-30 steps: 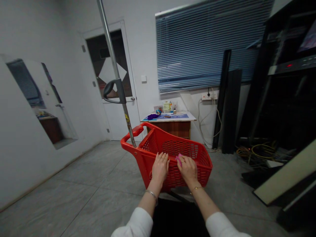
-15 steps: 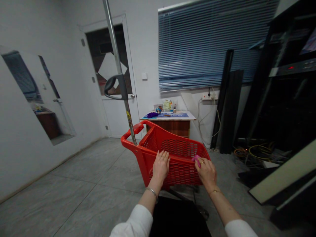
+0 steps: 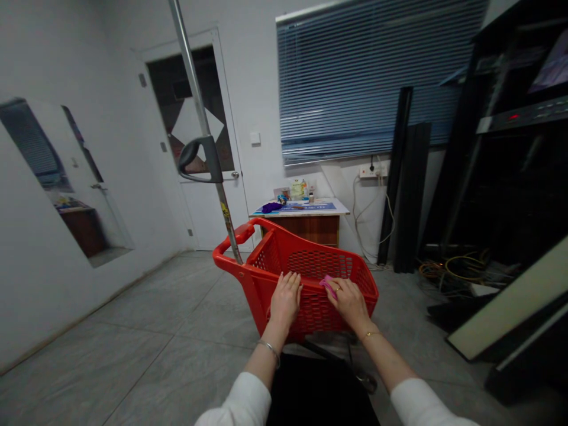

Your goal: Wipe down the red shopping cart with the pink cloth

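A red plastic shopping basket-trolley (image 3: 310,263) stands on the grey tile floor in front of me. Its metal pull pole with a black grip (image 3: 199,160) rises at the basket's left end. My left hand (image 3: 284,299) lies flat on the near rim, fingers stretched out. My right hand (image 3: 350,302) presses a small pink cloth (image 3: 327,284) against the same rim, a little right of the left hand.
A wooden desk (image 3: 306,222) with bottles and a purple item stands behind the basket, under blue window blinds (image 3: 368,77). A white door (image 3: 199,148) is at the back left. Dark panels, cables (image 3: 448,269) and black equipment fill the right side.
My right hand with the pink cloth slid right along the rim to the basket's corner, then came back left toward the middle. My left hand stayed on the rim.
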`<act>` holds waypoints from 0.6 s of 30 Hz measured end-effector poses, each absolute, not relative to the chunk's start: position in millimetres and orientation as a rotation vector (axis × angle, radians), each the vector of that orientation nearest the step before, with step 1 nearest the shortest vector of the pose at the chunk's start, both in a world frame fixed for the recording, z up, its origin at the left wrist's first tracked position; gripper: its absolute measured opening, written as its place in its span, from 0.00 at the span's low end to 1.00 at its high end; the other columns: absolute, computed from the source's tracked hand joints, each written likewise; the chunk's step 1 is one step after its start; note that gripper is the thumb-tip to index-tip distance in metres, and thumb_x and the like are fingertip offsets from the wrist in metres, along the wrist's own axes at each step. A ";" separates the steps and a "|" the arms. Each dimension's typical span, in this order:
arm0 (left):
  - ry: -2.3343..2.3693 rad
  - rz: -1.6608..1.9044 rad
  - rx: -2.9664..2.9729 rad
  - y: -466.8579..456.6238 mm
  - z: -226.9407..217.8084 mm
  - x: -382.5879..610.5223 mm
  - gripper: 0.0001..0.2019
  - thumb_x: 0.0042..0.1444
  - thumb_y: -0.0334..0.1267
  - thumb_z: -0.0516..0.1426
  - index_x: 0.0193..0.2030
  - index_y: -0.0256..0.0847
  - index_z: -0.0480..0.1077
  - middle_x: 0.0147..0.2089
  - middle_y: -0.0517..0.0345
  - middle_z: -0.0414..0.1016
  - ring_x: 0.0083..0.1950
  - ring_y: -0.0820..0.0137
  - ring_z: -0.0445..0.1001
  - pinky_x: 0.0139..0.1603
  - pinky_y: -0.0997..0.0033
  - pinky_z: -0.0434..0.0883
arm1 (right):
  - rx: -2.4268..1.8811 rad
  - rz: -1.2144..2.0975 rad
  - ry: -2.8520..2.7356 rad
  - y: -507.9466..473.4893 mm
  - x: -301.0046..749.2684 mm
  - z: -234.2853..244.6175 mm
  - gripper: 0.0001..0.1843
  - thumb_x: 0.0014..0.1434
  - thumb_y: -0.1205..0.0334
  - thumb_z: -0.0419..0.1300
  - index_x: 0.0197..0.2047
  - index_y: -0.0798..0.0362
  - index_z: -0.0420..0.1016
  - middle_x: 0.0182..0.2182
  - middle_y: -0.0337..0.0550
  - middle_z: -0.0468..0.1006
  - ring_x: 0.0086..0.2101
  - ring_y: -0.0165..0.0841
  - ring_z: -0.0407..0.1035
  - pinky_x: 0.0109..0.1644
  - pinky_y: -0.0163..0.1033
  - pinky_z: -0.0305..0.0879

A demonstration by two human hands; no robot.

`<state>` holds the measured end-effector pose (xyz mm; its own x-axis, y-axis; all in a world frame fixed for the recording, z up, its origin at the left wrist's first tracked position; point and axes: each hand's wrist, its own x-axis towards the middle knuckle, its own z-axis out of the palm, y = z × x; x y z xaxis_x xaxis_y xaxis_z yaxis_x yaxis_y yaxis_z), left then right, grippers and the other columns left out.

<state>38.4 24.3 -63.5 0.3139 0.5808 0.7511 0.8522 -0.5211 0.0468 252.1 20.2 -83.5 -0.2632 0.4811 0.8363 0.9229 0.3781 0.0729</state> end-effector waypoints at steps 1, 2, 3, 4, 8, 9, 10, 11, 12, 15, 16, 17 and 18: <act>-1.274 -1.048 -2.226 24.4 -63.7 38.9 0.16 0.67 0.32 0.48 0.57 0.37 0.71 0.58 0.49 0.75 0.61 0.61 0.71 0.66 0.47 0.65 | -1.213 -0.752 -1.893 20.2 261.5 -84.9 0.13 0.65 0.61 0.54 0.50 0.51 0.75 0.40 0.44 0.78 0.39 0.31 0.67 0.43 0.38 0.58; -1.269 -1.053 -2.225 24.4 -63.8 39.6 0.16 0.67 0.32 0.48 0.57 0.38 0.71 0.57 0.50 0.75 0.61 0.61 0.71 0.66 0.47 0.65 | -1.212 -0.760 -1.891 20.4 271.0 -87.0 0.13 0.65 0.61 0.54 0.50 0.51 0.75 0.40 0.44 0.78 0.39 0.31 0.67 0.44 0.38 0.58; -1.265 -1.058 -2.225 24.4 -64.0 40.4 0.17 0.67 0.32 0.48 0.57 0.38 0.71 0.57 0.50 0.75 0.60 0.61 0.71 0.65 0.47 0.65 | -1.212 -0.771 -1.886 20.7 280.6 -89.7 0.13 0.65 0.61 0.54 0.50 0.51 0.75 0.40 0.43 0.78 0.39 0.31 0.67 0.44 0.38 0.58; -1.264 -1.063 -2.226 24.5 -64.3 41.4 0.17 0.67 0.32 0.48 0.57 0.39 0.71 0.57 0.50 0.75 0.60 0.61 0.71 0.65 0.47 0.65 | -1.215 -0.784 -1.878 21.0 290.1 -93.2 0.13 0.65 0.61 0.55 0.49 0.51 0.76 0.40 0.43 0.78 0.39 0.31 0.67 0.44 0.38 0.59; -1.285 -1.091 -2.230 25.1 -66.1 45.8 0.16 0.66 0.31 0.49 0.57 0.38 0.70 0.58 0.50 0.75 0.61 0.61 0.71 0.67 0.47 0.64 | -1.257 -0.819 -1.807 20.7 321.2 -108.9 0.13 0.65 0.60 0.55 0.47 0.53 0.76 0.39 0.44 0.78 0.40 0.32 0.67 0.46 0.37 0.60; -1.292 -1.100 -2.232 25.2 -66.5 46.8 0.16 0.66 0.32 0.49 0.57 0.37 0.71 0.58 0.50 0.75 0.61 0.61 0.70 0.67 0.47 0.64 | -1.276 -0.827 -1.773 20.3 324.7 -111.9 0.13 0.64 0.59 0.55 0.47 0.53 0.76 0.39 0.44 0.78 0.40 0.32 0.67 0.46 0.38 0.60; -1.298 -1.108 -2.236 25.3 -66.7 47.8 0.16 0.66 0.32 0.50 0.57 0.37 0.71 0.58 0.50 0.75 0.61 0.61 0.70 0.67 0.47 0.63 | -1.297 -0.836 -1.731 20.0 325.5 -113.8 0.13 0.64 0.59 0.55 0.47 0.53 0.76 0.40 0.44 0.78 0.40 0.32 0.67 0.46 0.38 0.60; -1.304 -1.114 -2.240 25.2 -66.6 48.6 0.16 0.66 0.32 0.50 0.57 0.37 0.71 0.58 0.50 0.75 0.61 0.61 0.70 0.67 0.47 0.63 | -1.316 -0.844 -1.691 19.7 323.4 -114.6 0.13 0.64 0.59 0.55 0.47 0.53 0.76 0.40 0.45 0.78 0.40 0.33 0.67 0.46 0.38 0.60; -1.308 -1.116 -2.246 25.0 -66.3 49.1 0.16 0.66 0.32 0.50 0.57 0.38 0.71 0.58 0.50 0.75 0.61 0.61 0.70 0.67 0.47 0.63 | -1.332 -0.849 -1.656 19.5 318.2 -114.2 0.13 0.64 0.59 0.55 0.48 0.53 0.76 0.40 0.45 0.78 0.40 0.33 0.67 0.46 0.38 0.60; -1.317 -1.100 -2.260 23.5 -64.5 49.5 0.16 0.66 0.32 0.50 0.57 0.38 0.71 0.58 0.49 0.74 0.62 0.61 0.69 0.67 0.46 0.63 | -1.349 -0.843 -1.629 20.1 286.5 -106.1 0.13 0.64 0.59 0.55 0.47 0.53 0.76 0.39 0.45 0.78 0.39 0.33 0.67 0.46 0.39 0.59; -1.320 -1.091 -2.263 22.9 -63.8 49.1 0.16 0.66 0.32 0.49 0.57 0.37 0.71 0.59 0.49 0.74 0.62 0.61 0.69 0.67 0.46 0.63 | -1.343 -0.830 -1.649 20.8 272.3 -102.0 0.12 0.64 0.59 0.55 0.47 0.53 0.76 0.39 0.45 0.78 0.39 0.33 0.67 0.45 0.39 0.59; -1.319 -1.081 -2.265 22.4 -63.1 48.5 0.16 0.66 0.32 0.49 0.57 0.37 0.70 0.59 0.48 0.74 0.62 0.60 0.69 0.67 0.46 0.62 | -1.336 -0.812 -1.673 21.6 257.7 -97.7 0.12 0.64 0.60 0.55 0.46 0.53 0.76 0.40 0.45 0.78 0.40 0.33 0.67 0.45 0.39 0.59; -1.316 -1.071 -2.266 22.0 -62.5 47.6 0.16 0.66 0.31 0.49 0.57 0.38 0.70 0.59 0.48 0.74 0.62 0.60 0.69 0.67 0.45 0.62 | -1.329 -0.791 -1.698 22.6 243.6 -93.6 0.12 0.65 0.60 0.54 0.46 0.52 0.76 0.40 0.45 0.78 0.40 0.32 0.67 0.45 0.39 0.59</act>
<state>47.6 22.0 -62.5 0.2988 0.6107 0.7333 0.8418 -0.5306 0.0989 243.6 22.6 -93.6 -0.1068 0.4541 0.8845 0.9693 0.2459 -0.0092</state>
